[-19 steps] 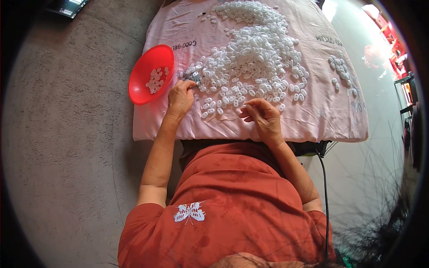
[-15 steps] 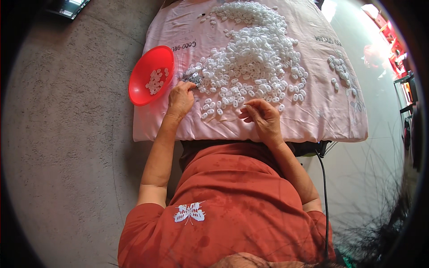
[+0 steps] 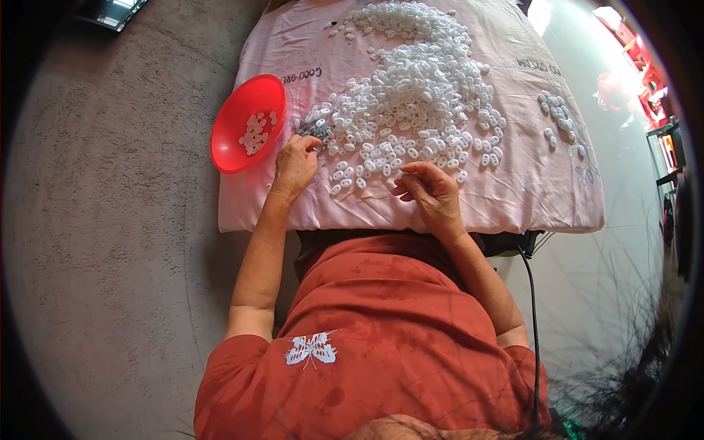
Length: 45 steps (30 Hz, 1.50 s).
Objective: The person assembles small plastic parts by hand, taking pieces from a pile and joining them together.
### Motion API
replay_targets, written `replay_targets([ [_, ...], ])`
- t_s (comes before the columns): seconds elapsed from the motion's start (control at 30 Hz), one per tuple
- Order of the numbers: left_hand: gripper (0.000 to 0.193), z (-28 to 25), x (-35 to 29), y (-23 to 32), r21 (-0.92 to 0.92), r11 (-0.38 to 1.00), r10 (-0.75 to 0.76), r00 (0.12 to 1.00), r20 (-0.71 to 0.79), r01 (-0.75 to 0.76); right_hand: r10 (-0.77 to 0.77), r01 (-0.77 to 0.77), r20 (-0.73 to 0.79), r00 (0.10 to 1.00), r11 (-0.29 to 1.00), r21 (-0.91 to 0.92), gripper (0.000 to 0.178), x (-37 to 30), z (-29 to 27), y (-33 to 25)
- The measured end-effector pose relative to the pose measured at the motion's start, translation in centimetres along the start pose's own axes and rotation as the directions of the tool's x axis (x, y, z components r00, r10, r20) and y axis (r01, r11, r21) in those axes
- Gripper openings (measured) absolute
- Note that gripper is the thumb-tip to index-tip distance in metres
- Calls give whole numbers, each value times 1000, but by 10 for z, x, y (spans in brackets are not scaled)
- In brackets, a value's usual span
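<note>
A big heap of small white oval plastic pieces [image 3: 422, 88], with holes through them, lies over the middle of the pink cloth. At the heap's left edge is a little pile of grey metal bits [image 3: 317, 130], too small to name. My left hand [image 3: 297, 163] is at that pile, thumb and fingertips pinched together; what they hold cannot be made out. Just in front of the heap, my right hand [image 3: 431, 192] is raised with curled fingers, pinching a small white plastic piece [image 3: 400, 175] at its fingertips. Beside my left hand sits a red bowl [image 3: 226, 139] containing several white pieces.
The pink cloth [image 3: 524, 198] covers the table to its near edge. A smaller group of white pieces [image 3: 559, 117] lies at the right. A black cable [image 3: 532, 308] hangs down at the right, and a screen-like device [image 3: 110, 13] shows at the upper left.
My left hand's fingertips have drawn back slightly from the grey metal pile, uncovering more of it. My right hand is almost unmoved.
</note>
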<state>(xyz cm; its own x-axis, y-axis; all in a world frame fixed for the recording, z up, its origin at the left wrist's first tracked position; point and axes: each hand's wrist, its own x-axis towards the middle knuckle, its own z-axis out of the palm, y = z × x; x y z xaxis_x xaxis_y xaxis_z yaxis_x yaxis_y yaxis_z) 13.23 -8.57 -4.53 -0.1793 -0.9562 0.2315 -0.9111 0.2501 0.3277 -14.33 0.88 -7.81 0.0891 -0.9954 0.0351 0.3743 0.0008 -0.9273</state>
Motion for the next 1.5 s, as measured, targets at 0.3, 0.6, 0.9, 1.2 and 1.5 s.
replay_targets([
  [0.3,21,-4,0,8,9,1000,9,997,75,-10,-24,24,15,1000,1000,5,18,0,-1,2],
  [0.6,28,-1,4,9,-80,997,27,992,122,-17,-16,17,22,1000,999,-29,18,0,-1,3],
  [0.9,12,-4,0,-3,-6,1000,31,997,73,-31,-29,29,18,999,999,-34,19,1,0,2],
  [1.2,6,-6,8,2,24,1000,-8,983,185,4,-27,27,-10,1000,1000,-9,15,0,0,0],
  [1.5,13,-11,-3,52,-246,967,100,989,111,-71,6,-6,18,1000,999,49,15,2,-3,-2],
])
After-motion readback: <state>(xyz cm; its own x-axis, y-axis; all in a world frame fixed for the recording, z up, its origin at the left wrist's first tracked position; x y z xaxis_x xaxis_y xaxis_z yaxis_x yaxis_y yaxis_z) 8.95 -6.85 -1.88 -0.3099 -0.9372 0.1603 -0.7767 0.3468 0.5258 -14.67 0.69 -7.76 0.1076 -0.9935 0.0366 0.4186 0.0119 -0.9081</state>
